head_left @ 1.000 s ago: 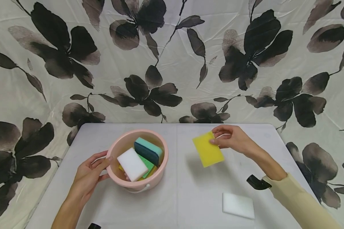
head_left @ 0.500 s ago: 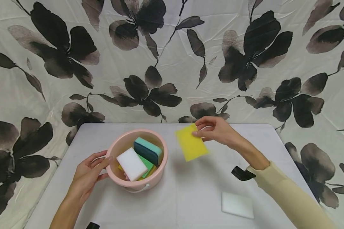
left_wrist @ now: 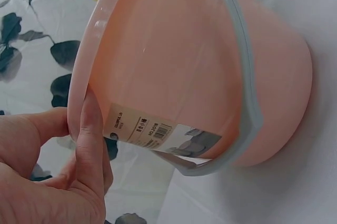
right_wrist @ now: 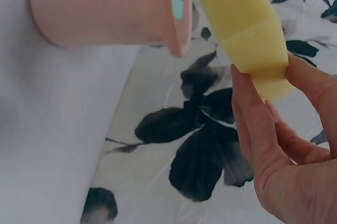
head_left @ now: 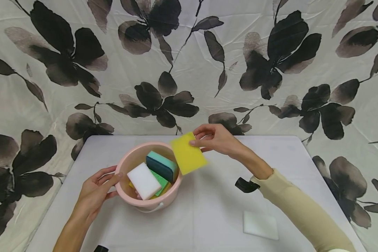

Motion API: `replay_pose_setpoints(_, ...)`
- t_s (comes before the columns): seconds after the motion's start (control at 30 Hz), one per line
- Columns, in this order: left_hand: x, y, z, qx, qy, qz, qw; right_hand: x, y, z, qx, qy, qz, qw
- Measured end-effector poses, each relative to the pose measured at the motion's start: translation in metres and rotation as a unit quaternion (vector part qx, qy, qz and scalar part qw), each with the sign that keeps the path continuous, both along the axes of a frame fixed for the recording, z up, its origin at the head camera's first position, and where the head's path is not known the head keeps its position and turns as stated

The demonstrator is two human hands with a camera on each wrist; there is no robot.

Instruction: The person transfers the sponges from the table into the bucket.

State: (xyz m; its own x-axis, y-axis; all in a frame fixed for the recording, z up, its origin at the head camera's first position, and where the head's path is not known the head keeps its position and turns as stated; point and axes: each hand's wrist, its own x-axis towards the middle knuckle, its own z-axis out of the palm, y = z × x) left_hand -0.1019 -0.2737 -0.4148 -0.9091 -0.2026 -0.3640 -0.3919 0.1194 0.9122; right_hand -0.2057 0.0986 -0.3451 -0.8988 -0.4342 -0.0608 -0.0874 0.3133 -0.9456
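Observation:
My left hand [head_left: 96, 190] pinches the left rim of a pink bucket [head_left: 168, 202], thumb on one side and fingers on the other in the left wrist view. Inside the bucket lie a white sponge [head_left: 144, 181], a teal sponge with a dark scouring side [head_left: 161, 166] and a green sponge [head_left: 159, 180], with bits of yellow and pink under them. My right hand [head_left: 218, 140] holds a yellow sponge [head_left: 188, 154] between thumb and fingers. That sponge overlaps the bucket's right rim in the head view and is above rim height in the right wrist view.
A white sponge [head_left: 260, 225] lies flat on the white table [head_left: 217, 210] at the front right. The bucket's grey handle [left_wrist: 247, 77] hangs down its side. A floral cloth [head_left: 189, 70] covers the wall behind the table.
My right hand has carried the yellow sponge leftwards, from over the table to the bucket's right rim. The left hand and the bucket have stayed in place.

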Motion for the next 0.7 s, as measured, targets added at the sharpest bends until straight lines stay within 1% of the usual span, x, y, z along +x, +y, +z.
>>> replay_pose_setpoints(0.27,0.0,0.0,-0.002,-0.008,-0.005,0.002,1.0,-0.004,-0.03,0.001,-0.01,-0.005,0.015,1.0)
replay_pose_setpoints(0.37,0.0,0.0,-0.002,-0.012,-0.001,0.0,0.9999,-0.005,-0.042,-0.001,-0.012,-0.006,0.019,1.0)
replay_pose_setpoints(0.53,0.001,0.0,-0.001,-0.004,0.008,-0.005,0.9999,-0.006,-0.062,-0.006,-0.017,-0.003,0.039,0.999)
replay_pose_setpoints(0.63,0.001,0.0,-0.001,-0.002,0.006,-0.004,1.0,-0.006,-0.073,-0.008,-0.001,0.01,0.048,0.999)
replay_pose_setpoints(0.7,0.001,0.001,0.0,-0.001,0.004,-0.002,1.0,-0.006,-0.081,-0.009,0.019,0.027,0.049,0.998)
